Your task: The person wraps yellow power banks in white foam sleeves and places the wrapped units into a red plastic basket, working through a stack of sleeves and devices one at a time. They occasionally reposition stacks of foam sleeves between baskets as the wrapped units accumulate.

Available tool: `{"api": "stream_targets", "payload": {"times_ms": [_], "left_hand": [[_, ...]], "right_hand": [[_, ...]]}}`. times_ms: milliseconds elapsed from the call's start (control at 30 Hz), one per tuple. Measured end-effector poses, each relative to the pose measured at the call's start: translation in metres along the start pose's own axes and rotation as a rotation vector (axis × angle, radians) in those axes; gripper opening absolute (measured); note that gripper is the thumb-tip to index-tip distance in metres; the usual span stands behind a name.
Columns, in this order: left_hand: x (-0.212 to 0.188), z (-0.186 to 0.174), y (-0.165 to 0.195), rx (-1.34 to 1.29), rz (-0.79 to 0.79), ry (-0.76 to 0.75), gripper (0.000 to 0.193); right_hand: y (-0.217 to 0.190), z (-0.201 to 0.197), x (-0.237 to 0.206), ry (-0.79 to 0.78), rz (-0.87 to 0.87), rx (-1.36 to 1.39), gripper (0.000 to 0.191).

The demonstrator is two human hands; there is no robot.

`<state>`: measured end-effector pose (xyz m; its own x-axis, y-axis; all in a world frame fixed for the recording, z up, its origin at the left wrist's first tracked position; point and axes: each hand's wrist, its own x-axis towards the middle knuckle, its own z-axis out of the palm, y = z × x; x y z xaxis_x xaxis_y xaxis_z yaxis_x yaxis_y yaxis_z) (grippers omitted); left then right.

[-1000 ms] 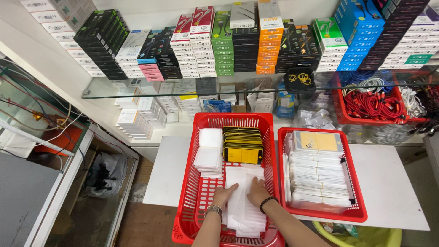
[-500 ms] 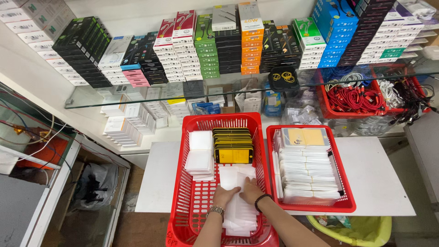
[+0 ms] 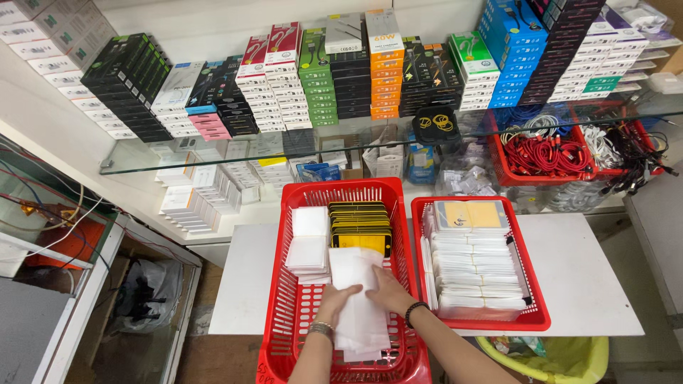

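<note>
Both hands press on a row of white flat packets lying in a red plastic basket: the left hand at its left edge, the right hand on top. Black-and-yellow packets and white packet stacks sit behind. A second red basket of white packets stands just beside on the white table.

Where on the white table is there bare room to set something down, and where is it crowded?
The white table is bare left of the large red plastic basket and right of the smaller red basket. Both baskets are crowded; both hands, left and right, press white packets.
</note>
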<state>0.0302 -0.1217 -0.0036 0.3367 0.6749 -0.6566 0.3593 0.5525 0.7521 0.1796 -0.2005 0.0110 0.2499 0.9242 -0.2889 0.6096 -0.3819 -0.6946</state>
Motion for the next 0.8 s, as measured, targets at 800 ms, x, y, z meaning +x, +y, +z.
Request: {"api": "stream_targets", "payload": {"times_ms": [800], "left_hand": [[0.005, -0.012, 0.031, -0.059, 0.412, -0.229, 0.076]], "right_hand": [[-0.034, -0.070, -0.013, 0.027, -0.137, 0.535, 0.085]]}}
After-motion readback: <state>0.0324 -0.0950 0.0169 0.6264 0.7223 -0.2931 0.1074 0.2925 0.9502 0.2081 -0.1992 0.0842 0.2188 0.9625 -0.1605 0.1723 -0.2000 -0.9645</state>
